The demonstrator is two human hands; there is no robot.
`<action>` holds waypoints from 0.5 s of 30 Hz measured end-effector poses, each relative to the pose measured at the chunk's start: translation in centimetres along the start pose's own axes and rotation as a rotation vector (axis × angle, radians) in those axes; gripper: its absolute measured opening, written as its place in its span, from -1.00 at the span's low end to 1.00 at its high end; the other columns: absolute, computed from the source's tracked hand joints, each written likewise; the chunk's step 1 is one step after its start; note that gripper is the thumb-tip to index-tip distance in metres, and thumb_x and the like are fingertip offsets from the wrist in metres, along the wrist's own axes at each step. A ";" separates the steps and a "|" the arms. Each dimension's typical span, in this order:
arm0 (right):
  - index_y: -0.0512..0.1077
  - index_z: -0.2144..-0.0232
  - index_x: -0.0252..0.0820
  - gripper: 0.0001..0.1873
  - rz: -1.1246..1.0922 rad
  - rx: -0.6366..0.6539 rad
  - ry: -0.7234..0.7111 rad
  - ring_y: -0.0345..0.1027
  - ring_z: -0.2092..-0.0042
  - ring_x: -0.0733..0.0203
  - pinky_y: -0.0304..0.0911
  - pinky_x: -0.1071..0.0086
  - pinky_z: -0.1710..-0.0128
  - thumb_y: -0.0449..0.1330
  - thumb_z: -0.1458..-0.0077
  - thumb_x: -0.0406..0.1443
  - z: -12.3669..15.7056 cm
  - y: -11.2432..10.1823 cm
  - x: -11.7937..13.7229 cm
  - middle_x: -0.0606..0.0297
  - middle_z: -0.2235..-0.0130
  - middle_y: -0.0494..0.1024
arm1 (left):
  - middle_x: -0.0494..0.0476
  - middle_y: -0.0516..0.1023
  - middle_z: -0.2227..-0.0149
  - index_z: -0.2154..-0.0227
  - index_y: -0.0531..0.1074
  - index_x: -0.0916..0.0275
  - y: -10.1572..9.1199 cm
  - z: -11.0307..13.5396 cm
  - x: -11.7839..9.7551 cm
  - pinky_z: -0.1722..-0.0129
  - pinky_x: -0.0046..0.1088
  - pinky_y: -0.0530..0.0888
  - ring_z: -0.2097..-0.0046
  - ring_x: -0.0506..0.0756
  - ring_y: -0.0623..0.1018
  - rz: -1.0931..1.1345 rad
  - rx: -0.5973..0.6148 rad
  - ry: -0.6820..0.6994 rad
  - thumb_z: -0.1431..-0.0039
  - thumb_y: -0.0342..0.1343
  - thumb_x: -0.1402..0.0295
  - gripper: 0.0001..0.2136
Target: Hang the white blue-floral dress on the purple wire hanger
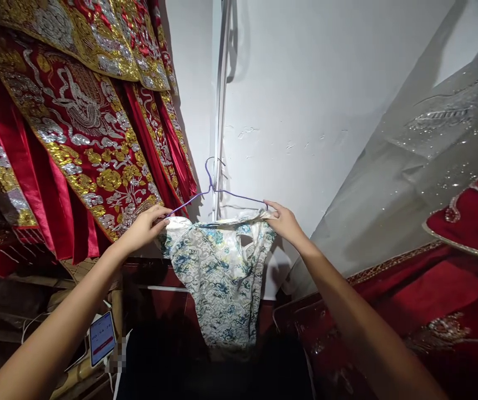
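A sleeved top [218,278] in white with a blue and yellow-green pattern hangs in front of me from a thin purple clothes hanger [239,195]. The hanger's hook points up, close to an upright white rail on the wall. My left hand [149,222] is closed at the top's left shoulder, thumb and fingers pinching the cloth by the hanger's end. On the other side, my right hand [283,221] pinches the right shoulder near the opposite hanger end. An opening shows in the cloth close to my right hand. The fingertips are partly hidden by fabric.
Red costumes with gold and silver embroidery [93,116] hang at the left. A sheer, glittering white fabric [422,144] and red beaded garments [426,294] are at the right. A lit phone [102,339] with a cable lies on bamboo furniture, lower left.
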State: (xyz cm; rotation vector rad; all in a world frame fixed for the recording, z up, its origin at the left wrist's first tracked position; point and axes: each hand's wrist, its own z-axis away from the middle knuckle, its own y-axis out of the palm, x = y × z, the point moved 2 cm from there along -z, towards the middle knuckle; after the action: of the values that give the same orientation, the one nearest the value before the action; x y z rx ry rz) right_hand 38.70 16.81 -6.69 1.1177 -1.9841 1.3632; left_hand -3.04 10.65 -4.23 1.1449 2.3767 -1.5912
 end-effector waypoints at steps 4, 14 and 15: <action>0.52 0.12 -0.30 -0.51 -0.044 0.004 0.023 0.12 0.56 0.32 0.01 0.42 0.53 0.32 0.16 -0.21 0.0 -1.0 -0.1 0.47 0.61 0.30 | 0.23 0.51 0.00 0.02 0.46 0.22 0.1 -0.1 0.4 -0.07 -0.26 0.35 -0.04 0.23 0.48 -0.067 -0.039 -0.044 -0.31 -0.05 0.15 -0.65; 0.52 0.25 -0.21 -0.62 -0.883 0.245 0.226 0.48 0.20 0.06 0.37 0.23 0.16 0.37 0.04 -0.06 2.6 -1.0 -0.3 0.18 0.20 0.61 | 0.14 0.60 0.21 0.10 0.47 0.23 0.9 -2.2 -0.9 0.20 -0.39 0.38 0.20 0.16 0.55 -0.115 -0.195 -0.184 -0.33 -0.10 0.13 -0.65; 0.52 0.22 -0.20 -0.61 -0.911 0.203 0.224 0.48 0.17 0.04 0.38 0.21 0.15 0.32 -0.03 -0.04 2.9 -0.1 -0.2 0.17 0.16 0.60 | 0.13 0.60 0.21 0.06 0.46 0.21 1.3 -2.6 -1.6 0.21 -0.40 0.38 0.22 0.15 0.55 -0.099 -0.210 -0.156 -0.33 -0.10 0.15 -0.66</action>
State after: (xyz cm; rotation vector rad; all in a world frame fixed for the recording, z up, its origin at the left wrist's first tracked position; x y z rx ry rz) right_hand 39.10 14.22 -7.90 1.5927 -0.9543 1.1056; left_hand -0.20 12.16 -3.27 0.8452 2.4593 -1.3593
